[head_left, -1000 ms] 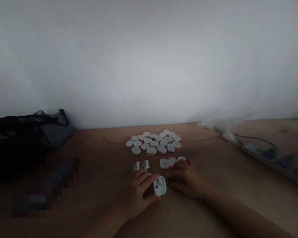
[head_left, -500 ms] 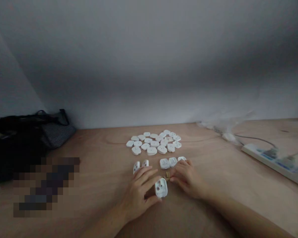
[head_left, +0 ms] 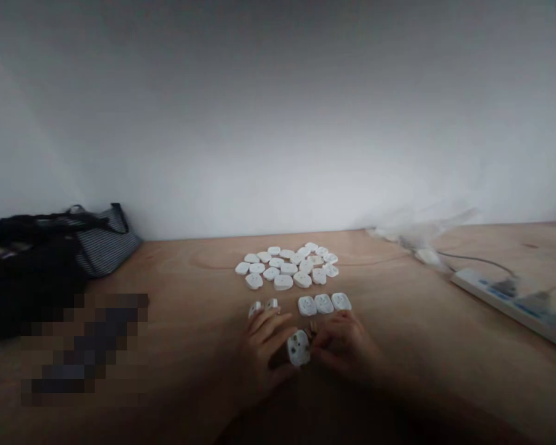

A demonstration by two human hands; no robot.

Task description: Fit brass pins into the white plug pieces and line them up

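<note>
White plug housing (head_left: 299, 348) in the left hand (head_left: 264, 346), right hand (head_left: 345, 343) at its right side

Behind everything, a pale wall (head_left: 278, 173), meeting the far edge of a wooden table (head_left: 189, 324). On the left, toward that far edge, a black bag (head_left: 104, 247) with a striped panel. On the right, a white power strip (head_left: 482, 290), slanting away from the far edge; just beyond, crumpled clear plastic (head_left: 417, 232) along that edge. Left of the hands, a pixelated object (head_left: 97, 340).

Midway along the far edge, a loose cluster of white plug parts (head_left: 288, 269). Nearer, a row of three white housings (head_left: 324, 304), just beyond the right hand; beside the left fingers, an upright pair (head_left: 272, 304).

Left thumb and fingers partly spread, closed around the housing's left side, well in from the far edge, its face tilted up. Right fingers bunched near a small brassy piece (head_left: 312, 327); cannot tell whether gripping anything.
</note>
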